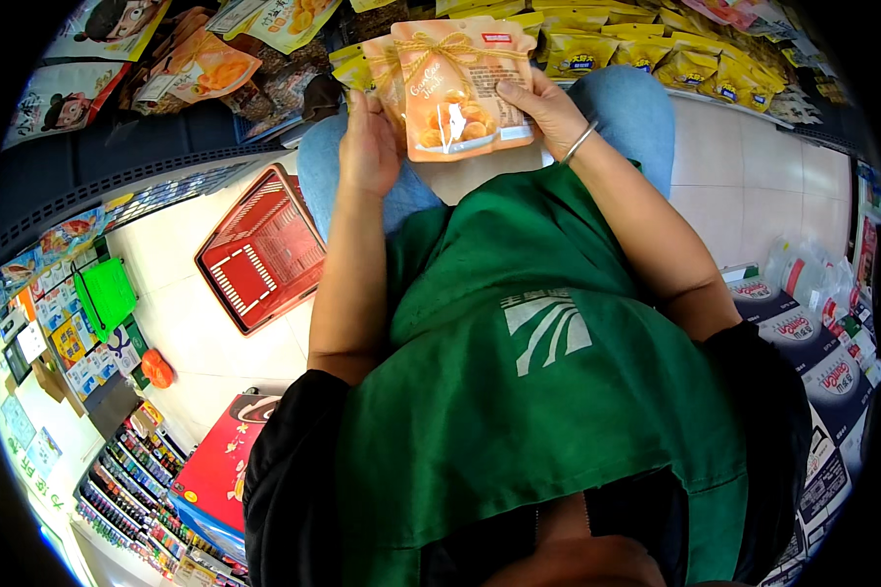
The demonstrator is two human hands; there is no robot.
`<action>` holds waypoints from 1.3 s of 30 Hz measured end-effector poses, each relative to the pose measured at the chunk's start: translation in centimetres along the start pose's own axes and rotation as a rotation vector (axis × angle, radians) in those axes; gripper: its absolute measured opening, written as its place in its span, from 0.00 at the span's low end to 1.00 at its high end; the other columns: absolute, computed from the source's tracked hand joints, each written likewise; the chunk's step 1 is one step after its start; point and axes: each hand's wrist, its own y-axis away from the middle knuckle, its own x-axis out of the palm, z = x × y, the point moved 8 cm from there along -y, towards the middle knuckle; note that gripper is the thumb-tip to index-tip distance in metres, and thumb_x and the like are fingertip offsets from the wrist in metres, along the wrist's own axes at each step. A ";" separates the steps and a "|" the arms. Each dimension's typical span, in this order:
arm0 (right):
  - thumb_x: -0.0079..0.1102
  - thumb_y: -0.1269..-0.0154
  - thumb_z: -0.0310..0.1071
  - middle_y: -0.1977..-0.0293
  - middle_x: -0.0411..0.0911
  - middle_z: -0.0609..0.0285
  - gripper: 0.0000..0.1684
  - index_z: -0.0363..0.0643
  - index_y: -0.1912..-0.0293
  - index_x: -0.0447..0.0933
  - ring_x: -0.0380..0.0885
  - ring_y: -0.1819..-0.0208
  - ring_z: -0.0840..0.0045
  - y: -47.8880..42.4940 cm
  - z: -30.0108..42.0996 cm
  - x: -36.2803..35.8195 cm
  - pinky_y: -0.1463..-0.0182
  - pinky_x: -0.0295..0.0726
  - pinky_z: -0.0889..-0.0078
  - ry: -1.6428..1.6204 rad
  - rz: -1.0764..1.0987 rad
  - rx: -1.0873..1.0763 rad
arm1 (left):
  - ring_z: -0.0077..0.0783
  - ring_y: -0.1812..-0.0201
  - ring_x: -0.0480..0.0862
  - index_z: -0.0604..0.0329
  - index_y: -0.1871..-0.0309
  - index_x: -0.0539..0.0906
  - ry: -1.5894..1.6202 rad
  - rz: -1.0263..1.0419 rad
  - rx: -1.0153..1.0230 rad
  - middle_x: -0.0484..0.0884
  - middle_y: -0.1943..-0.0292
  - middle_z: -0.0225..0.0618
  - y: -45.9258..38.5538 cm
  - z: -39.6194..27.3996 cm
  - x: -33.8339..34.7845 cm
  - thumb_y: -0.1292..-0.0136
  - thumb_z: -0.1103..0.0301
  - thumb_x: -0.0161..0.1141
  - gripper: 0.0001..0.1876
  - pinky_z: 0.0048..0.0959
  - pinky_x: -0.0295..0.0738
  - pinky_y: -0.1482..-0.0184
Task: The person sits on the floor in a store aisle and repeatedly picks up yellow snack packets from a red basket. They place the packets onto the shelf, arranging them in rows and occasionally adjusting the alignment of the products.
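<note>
In front of my knees I hold up orange snack pouches (451, 103), at least two overlapping, with a printed twine bow and a picture of round orange fruit. My right hand (550, 110) grips their right side, thumb on the front face. My left hand (371, 143) is upright against their left edge, fingers pointing away from me; whether it grips them is hidden. Just beyond are yellow snack bags (639, 53) on the shelf. Another orange pouch (216, 70) lies among other packets on the shelf at upper left.
A red plastic shopping basket (260, 253) is on the tiled floor, left of my legs. The dark shelf edge (110, 180) curves around the left. Behind it are a green basket (106, 293) and a red carton (220, 462). Stacked drink cartons (793, 330) and clear bottles (800, 271) are at right.
</note>
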 end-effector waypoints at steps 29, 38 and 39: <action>0.49 0.32 0.35 0.59 0.77 0.65 0.18 0.37 0.46 0.71 0.74 0.60 0.87 0.9 1.0 -0.1 0.57 0.75 0.83 0.232 -0.010 -0.221 | 0.33 0.47 0.75 0.65 0.45 0.68 -0.097 -0.076 0.184 0.74 0.47 0.40 -1.1 0.7 -1.9 0.29 0.65 0.40 0.16 0.32 0.69 0.43; 0.49 0.32 0.35 0.57 0.76 0.65 0.19 0.36 0.45 0.70 0.74 0.59 0.87 0.6 0.6 -0.4 0.55 0.74 0.83 0.205 -0.010 -0.200 | 0.28 0.54 0.79 0.63 0.53 0.74 -0.056 -0.107 0.218 0.80 0.56 0.36 -1.4 0.9 -2.4 0.30 0.65 0.44 0.13 0.27 0.73 0.49; 0.49 0.32 0.35 0.57 0.76 0.65 0.19 0.36 0.45 0.70 0.74 0.59 0.87 0.6 0.6 -0.5 0.55 0.74 0.83 0.203 -0.010 -0.205 | 0.28 0.55 0.79 0.63 0.53 0.75 -0.054 -0.094 0.220 0.80 0.56 0.35 -1.6 1.0 -2.5 0.30 0.65 0.45 0.12 0.27 0.73 0.50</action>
